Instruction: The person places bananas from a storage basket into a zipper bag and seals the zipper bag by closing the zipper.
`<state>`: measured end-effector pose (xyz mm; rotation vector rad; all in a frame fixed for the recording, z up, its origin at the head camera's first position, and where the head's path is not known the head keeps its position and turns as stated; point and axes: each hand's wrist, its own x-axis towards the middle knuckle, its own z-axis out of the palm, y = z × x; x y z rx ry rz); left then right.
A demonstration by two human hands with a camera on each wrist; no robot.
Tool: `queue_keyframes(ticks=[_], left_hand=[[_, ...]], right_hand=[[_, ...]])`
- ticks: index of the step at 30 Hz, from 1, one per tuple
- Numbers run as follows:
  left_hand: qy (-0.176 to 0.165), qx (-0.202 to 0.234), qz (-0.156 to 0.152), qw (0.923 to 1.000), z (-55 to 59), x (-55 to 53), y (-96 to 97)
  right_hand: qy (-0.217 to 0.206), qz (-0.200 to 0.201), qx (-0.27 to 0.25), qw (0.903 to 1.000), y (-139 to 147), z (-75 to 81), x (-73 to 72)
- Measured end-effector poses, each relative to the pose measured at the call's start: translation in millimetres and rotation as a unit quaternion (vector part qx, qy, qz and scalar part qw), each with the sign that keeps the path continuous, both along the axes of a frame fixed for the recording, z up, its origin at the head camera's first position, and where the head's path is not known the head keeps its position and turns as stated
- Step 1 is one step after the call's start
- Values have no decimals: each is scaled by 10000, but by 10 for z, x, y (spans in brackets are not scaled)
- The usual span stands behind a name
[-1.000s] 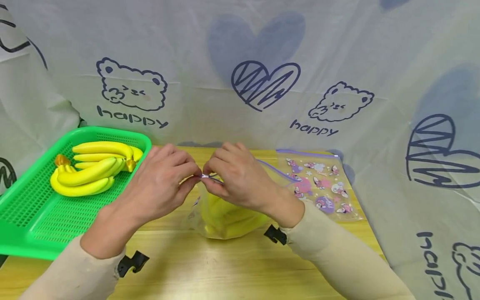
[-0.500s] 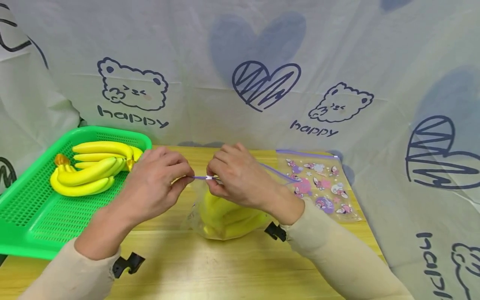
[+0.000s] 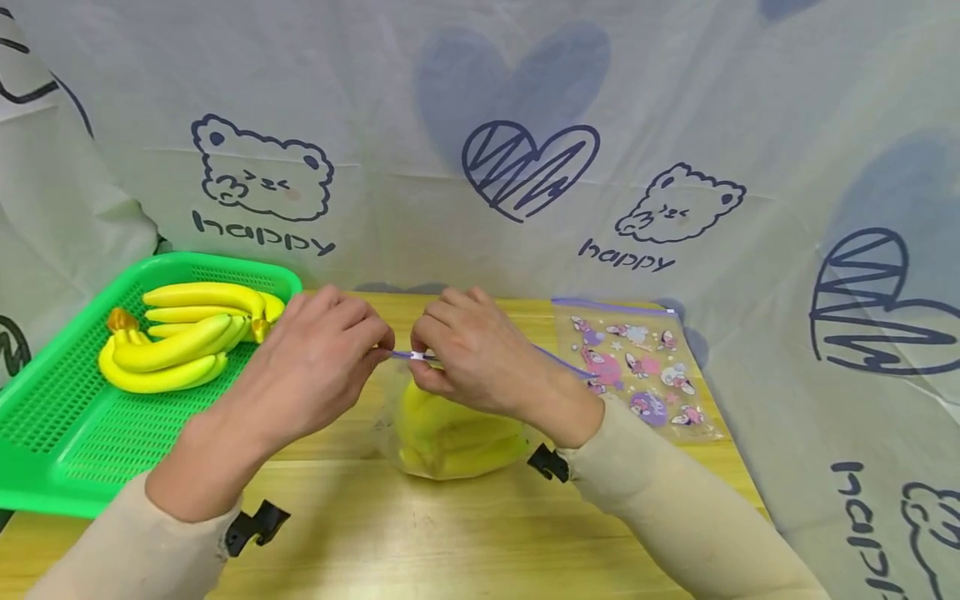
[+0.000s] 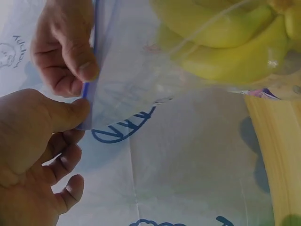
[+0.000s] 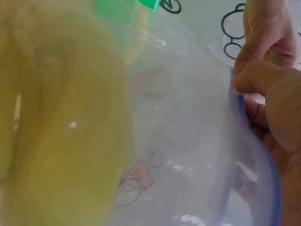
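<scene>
A clear slider zip bag [image 3: 461,477] with a bunch of bananas [image 3: 457,433] inside stands on the wooden table in the head view. My left hand [image 3: 318,358] pinches the left corner of the bag's purple zip strip between thumb and forefinger. Just right of it, my right hand [image 3: 480,358] pinches the white slider [image 3: 417,356] on that strip. In the left wrist view the purple strip [image 4: 96,37] runs up from my left thumb past the right hand. The right wrist view shows the strip curving away below my right hand [image 5: 277,103], its mouth parted there.
At the left, a green plastic basket [image 3: 97,317] holds more bananas [image 3: 172,358]. A flat printed zip bag [image 3: 637,367] lies behind my right forearm. White cloth with bear and heart drawings [image 3: 390,125] hangs behind and beside the wooden table [image 3: 420,542].
My left hand has shifted a little left from the slider, so a short stretch of purple strip shows between the hands. The right hand and slider have moved slightly right.
</scene>
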<state>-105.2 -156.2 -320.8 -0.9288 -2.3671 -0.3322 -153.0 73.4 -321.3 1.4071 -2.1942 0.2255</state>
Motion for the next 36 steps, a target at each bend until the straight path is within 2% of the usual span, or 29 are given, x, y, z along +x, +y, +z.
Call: queue_keyframes(ticks=[5,13,22,31,36], left_hand=[[81,-188,22,9998,-50,-26,-9],[-134,-339,373,9986,-81,1,-148],[-37,-19,96,9999,-81,-31,-208],[60,-181,250,9995,-72,-68,-224],[38,-209,344,9992,-94,-67,-282]], right_hand=[[-154,-54,91,9998,12,-2,-14],[-421,-264,374,9981,121,0,-32],[-447,-343,390,9976,198,-16,-57],[-553,-365,527,9964,235,12,-76],[-760,-480,682,9936,277,43,-79]])
